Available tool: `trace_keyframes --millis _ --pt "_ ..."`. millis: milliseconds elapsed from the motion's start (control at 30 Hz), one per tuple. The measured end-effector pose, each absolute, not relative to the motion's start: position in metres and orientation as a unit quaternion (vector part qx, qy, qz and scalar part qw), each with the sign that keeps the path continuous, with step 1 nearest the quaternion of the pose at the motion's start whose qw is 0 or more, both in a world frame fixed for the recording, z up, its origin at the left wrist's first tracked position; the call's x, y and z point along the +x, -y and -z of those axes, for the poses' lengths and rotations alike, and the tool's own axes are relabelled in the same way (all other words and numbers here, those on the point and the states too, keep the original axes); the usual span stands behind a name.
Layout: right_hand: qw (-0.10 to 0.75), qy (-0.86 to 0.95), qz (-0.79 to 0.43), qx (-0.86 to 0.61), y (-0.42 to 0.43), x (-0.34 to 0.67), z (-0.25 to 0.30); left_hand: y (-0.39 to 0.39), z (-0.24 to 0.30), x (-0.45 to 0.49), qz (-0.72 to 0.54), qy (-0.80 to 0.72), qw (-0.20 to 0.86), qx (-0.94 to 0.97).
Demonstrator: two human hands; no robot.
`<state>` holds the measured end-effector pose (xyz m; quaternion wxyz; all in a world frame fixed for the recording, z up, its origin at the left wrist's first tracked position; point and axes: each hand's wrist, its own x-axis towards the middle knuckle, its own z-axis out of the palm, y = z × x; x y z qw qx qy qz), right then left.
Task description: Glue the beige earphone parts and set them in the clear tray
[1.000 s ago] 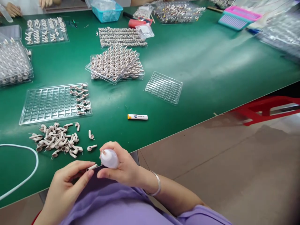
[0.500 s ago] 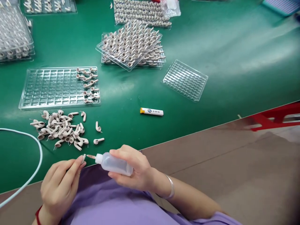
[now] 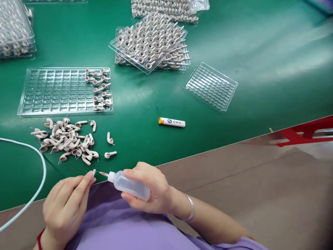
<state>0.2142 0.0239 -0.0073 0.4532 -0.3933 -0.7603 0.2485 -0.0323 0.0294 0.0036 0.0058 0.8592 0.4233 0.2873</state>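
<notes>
My right hand (image 3: 153, 189) is wrapped round a small translucent squeeze bottle (image 3: 130, 184), lying sideways with its needle tip pointing left. My left hand (image 3: 66, 206) pinches a small beige earbud shell (image 3: 93, 172) by its stem, right at the bottle's tip. Both hands are at the near edge of the green table (image 3: 234, 52), above my purple shirt. A loose pile of the same beige shells (image 3: 66, 139) lies just beyond my left hand. Behind it sits a clear tray (image 3: 52, 92) with shells in its rightmost columns.
Stacked clear trays full of shells (image 3: 149, 43) stand further back, more trays (image 3: 15, 31) at far left. An empty small tray (image 3: 210, 86) and a white lighter (image 3: 171, 122) lie to the right. A white cable (image 3: 39, 166) curves at left. A red stool (image 3: 304, 132) stands off the table's edge.
The bottle went from upright to lying sideways with its tip brought to the shell in my left hand. The view has tilted down and shifted, so the table's far side left the picture.
</notes>
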Motion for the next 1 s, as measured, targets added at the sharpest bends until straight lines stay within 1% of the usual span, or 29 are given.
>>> trace_keyframes --millis 200,667,767,833,900,1000 --pt "0.471 0.758 -0.235 -0.384 -0.024 0.214 0.008 -0.032 -0.005 -0.03 -0.306 -0.412 -0.017 0.858" --pt "0.463 0.764 -0.228 -0.387 -0.025 0.213 0.009 -0.032 -0.003 -0.031 -0.307 -0.408 -0.014 0.86" --pt "0.474 0.747 -0.254 -0.392 -0.023 0.217 0.006 -0.032 -0.002 -0.03 -0.313 -0.416 -0.007 0.854" --pt "0.48 0.72 -0.293 -0.408 -0.021 0.218 0.004 -0.028 -0.005 -0.027 -0.323 -0.439 0.025 0.838" --pt "0.481 0.688 -0.339 -0.425 -0.017 0.218 0.002 -0.019 -0.01 -0.025 -0.338 -0.474 0.09 0.808" --pt "0.486 0.671 -0.375 -0.416 -0.012 0.208 0.003 -0.003 -0.017 -0.02 -0.327 -0.553 0.244 0.726"
